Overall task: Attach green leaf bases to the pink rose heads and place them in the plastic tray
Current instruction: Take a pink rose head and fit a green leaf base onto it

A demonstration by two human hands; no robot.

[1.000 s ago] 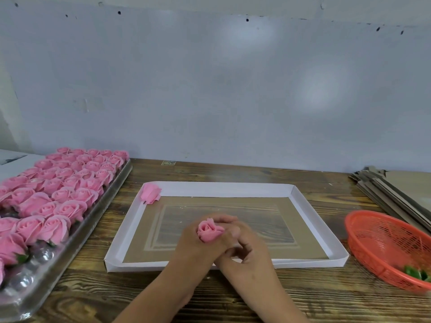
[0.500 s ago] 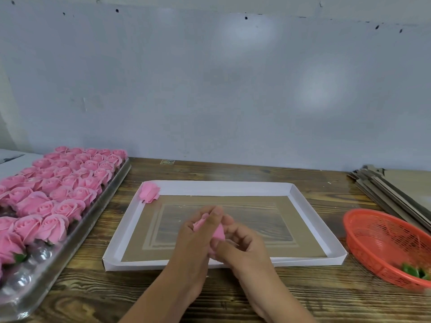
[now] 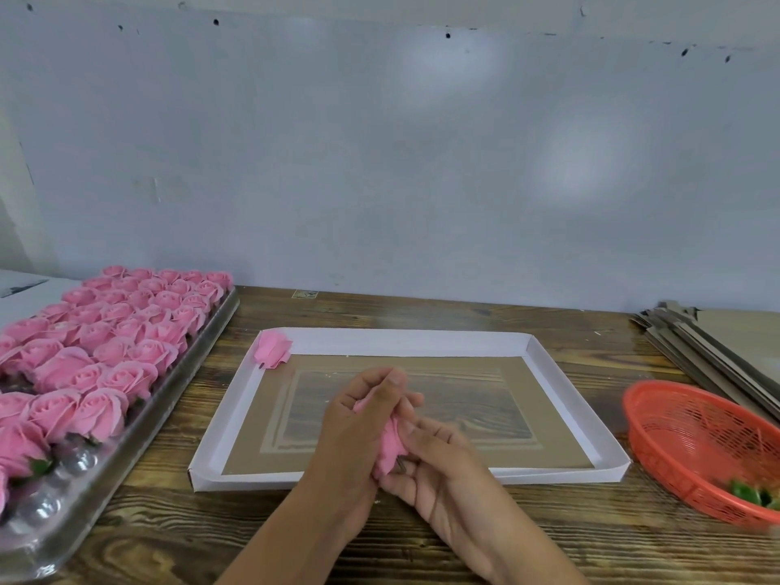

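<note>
My left hand (image 3: 358, 424) grips a pink rose head (image 3: 390, 447), turned so its underside faces my right hand (image 3: 439, 462). My right fingers curl against the rose's base, where a small dark bit shows; what they hold there is hidden. The clear plastic tray (image 3: 84, 496) at the left carries several rows of pink roses (image 3: 114, 331), some with green bases. One loose rose head (image 3: 273, 350) lies in the far left corner of the white cardboard lid (image 3: 565, 390). Green leaf bases (image 3: 749, 496) sit in the red basket (image 3: 692, 441) at the right.
A stack of flat brown cardboard (image 3: 726, 344) lies at the far right behind the basket. A pale wall stands close behind the wooden table (image 3: 202, 534). The tray's near cells (image 3: 38, 504) show bare plastic.
The rose has been turned from petals up to base toward my right hand, and both hands have shifted slightly nearer over the lid's front edge.
</note>
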